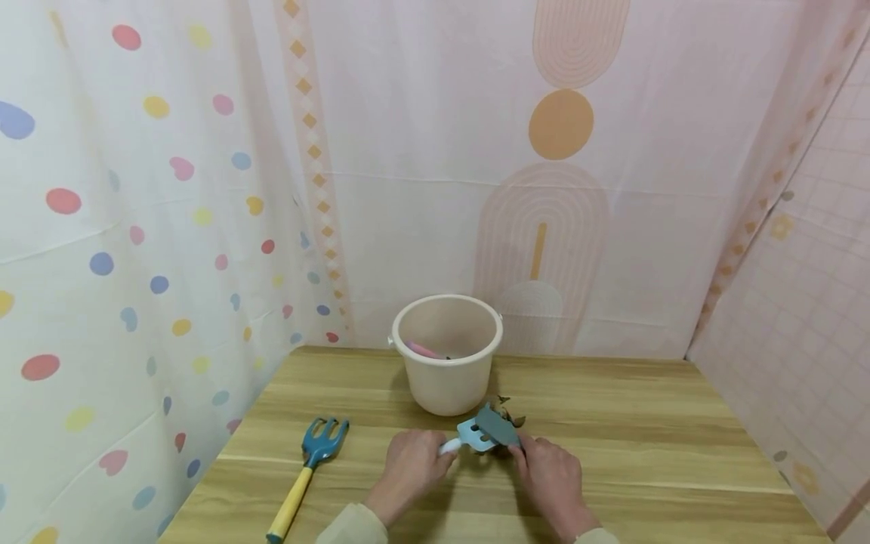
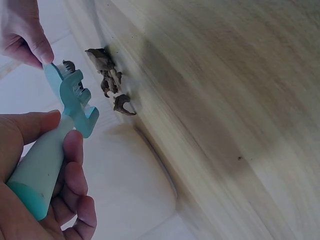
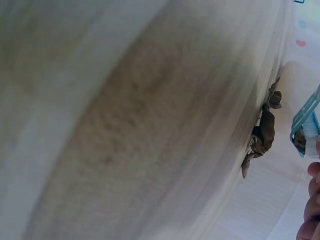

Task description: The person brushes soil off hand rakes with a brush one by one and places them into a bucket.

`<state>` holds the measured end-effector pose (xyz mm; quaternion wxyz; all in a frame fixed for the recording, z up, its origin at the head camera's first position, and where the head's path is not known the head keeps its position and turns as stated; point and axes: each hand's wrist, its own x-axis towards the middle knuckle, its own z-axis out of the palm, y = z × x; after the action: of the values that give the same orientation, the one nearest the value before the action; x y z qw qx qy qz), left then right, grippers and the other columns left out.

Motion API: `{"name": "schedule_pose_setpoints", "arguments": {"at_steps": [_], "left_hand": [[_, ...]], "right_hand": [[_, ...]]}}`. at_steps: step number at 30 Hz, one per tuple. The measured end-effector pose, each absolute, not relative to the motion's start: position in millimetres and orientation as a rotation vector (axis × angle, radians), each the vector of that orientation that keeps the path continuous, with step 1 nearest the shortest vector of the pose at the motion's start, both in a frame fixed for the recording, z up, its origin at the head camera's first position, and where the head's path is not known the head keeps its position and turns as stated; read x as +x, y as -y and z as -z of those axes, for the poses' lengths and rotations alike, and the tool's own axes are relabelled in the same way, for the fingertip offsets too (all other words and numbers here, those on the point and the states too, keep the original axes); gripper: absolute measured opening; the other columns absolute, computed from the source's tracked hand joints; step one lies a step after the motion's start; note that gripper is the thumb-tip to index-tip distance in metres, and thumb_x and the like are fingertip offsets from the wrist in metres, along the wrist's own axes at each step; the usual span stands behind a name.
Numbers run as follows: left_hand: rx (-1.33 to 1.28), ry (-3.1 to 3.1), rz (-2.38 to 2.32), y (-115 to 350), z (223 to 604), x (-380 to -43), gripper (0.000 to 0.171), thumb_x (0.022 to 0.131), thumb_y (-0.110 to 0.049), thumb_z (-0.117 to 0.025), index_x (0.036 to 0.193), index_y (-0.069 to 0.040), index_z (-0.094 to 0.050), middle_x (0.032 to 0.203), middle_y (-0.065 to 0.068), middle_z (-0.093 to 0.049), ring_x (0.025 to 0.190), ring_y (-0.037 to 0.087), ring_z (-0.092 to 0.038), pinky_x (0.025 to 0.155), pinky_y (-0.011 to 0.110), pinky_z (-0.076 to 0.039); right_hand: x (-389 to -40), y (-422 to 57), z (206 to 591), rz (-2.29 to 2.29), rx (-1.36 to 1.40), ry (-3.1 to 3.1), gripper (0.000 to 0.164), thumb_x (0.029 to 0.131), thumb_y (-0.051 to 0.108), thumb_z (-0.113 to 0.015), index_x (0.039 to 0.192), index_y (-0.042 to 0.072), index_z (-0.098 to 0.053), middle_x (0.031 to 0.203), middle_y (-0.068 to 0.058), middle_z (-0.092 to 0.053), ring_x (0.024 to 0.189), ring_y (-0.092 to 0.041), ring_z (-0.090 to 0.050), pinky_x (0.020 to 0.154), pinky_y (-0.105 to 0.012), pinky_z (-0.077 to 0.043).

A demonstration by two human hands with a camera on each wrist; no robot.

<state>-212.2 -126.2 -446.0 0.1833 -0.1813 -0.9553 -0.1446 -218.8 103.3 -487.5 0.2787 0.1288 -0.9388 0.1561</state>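
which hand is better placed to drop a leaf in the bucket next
Probably the left hand: it holds the scoop and is nearer the bucket. A leaf sits between scoop and brush; the right hand, holding the brush, is farther off.

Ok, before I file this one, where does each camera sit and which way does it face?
Head: worn on the head, facing forward and down over the table and bucket; the left hand and right hand show.
Left wrist: worn there, facing past the slotted tool to the leaves; left hand large at lower left, right hand at upper left.
Right wrist: worn there, facing mostly tabletop; only some fingers at the right edge.
Both wrist views share leaves, slotted tool, bucket and brush.
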Motion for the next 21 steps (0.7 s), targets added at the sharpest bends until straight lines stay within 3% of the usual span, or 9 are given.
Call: {"name": "schedule_pose_setpoints", "arguments": {"at_steps": [7, 21], "left_hand": [[-0.495, 2.664, 0.354, 127.4, 445.4, -214.5, 0.033, 0.083, -0.029, -0.074, 0.060, -0.021, -0.053, 0.053, -0.010, -0.047, 0.047, 0.010, -0.045, 0.047, 0.029, -0.034], [-0.492, 2.620, 0.357, 128.9, 444.1, -214.8, 0.036, 0.081, -0.029, -0.076, 0.057, -0.022, -0.050, 0.051, -0.010, -0.047, 0.047, 0.010, -0.046, 0.047, 0.030, -0.036]], "right_hand": [[-218.8, -102.8, 486.8, -0.419, 0.321, 2.518, 0.018, 0.089, 0.029, -0.073, 0.096, 0.012, -0.070, 0.063, -0.001, -0.057, 0.049, -0.020, -0.055, 0.040, -0.033, -0.036], [-215.7, -103.9, 489.3, -0.424, 0.305, 2.478, 0.018, 0.089, 0.029, -0.073, 0.096, 0.014, -0.069, 0.060, 0.001, -0.054, 0.045, -0.015, -0.048, 0.039, -0.030, -0.033]]}}
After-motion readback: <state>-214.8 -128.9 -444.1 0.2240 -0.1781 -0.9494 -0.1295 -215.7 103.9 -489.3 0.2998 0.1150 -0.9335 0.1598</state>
